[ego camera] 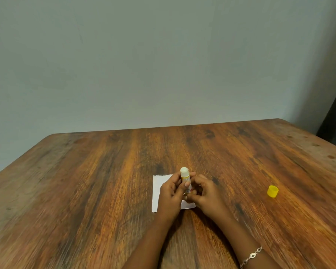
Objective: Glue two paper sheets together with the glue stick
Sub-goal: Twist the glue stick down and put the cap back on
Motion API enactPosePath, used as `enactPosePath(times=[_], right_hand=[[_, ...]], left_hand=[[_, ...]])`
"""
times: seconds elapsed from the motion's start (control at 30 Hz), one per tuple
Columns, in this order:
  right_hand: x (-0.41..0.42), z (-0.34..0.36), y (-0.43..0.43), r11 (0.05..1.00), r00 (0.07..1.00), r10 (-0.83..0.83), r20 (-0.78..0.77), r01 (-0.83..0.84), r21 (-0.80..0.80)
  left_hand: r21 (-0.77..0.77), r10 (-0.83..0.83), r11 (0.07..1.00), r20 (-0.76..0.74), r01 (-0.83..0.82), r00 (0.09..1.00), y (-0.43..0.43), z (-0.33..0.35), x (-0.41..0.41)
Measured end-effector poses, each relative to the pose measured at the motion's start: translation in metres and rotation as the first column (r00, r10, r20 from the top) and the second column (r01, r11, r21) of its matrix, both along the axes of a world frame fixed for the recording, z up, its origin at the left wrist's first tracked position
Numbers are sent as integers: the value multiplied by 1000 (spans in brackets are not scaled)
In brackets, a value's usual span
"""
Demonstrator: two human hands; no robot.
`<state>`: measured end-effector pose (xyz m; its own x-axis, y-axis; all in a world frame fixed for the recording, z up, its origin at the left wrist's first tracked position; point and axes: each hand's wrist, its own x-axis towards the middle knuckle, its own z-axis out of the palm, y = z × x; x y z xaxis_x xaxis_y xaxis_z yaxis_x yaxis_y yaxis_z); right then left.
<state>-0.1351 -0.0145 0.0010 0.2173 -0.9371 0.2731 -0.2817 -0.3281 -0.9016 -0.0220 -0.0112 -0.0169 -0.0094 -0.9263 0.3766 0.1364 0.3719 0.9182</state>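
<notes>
We saw the glue stick (pixel 185 178) held upright between both hands, just above the paper (pixel 156 191), which lay flat on the table (pixel 85 181). Its white tip was bare and pointed up. The left hand (pixel 170 198) gripped the barrel, its fingers curled round the far side and the thumb pressed across the yellow label. The right hand (pixel 207 198) met it at the stick's lower end, with its fingers bent inward and pinching the base. We could not tell whether the paper was one sheet or two, since the hands covered most of it. The yellow cap (pixel 272 191) stood on the table well to the right, apart from everything else. A bracelet (pixel 251 256) circled the right wrist.
</notes>
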Motion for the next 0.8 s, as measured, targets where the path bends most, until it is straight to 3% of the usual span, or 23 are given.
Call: enactPosePath(times=[0.17, 0.4, 0.6, 0.8], right_hand=[[-5, 0, 0, 992, 993, 117, 25, -118, 50], [-5, 0, 0, 999, 999, 40, 16, -40, 9], [-7, 2, 1, 990, 992, 120, 45, -123, 66], [-6, 3, 2, 999, 998, 35, -43, -35, -14]], left_hand=[[-21, 11, 1000, 47, -10, 999, 0, -1, 2], [-13, 4, 1000, 46, -4, 999, 1, -2, -1], [-42, 35, 999, 81, -31, 996, 0, 0, 3], [-30, 40, 999, 84, -38, 996, 2, 0, -1]])
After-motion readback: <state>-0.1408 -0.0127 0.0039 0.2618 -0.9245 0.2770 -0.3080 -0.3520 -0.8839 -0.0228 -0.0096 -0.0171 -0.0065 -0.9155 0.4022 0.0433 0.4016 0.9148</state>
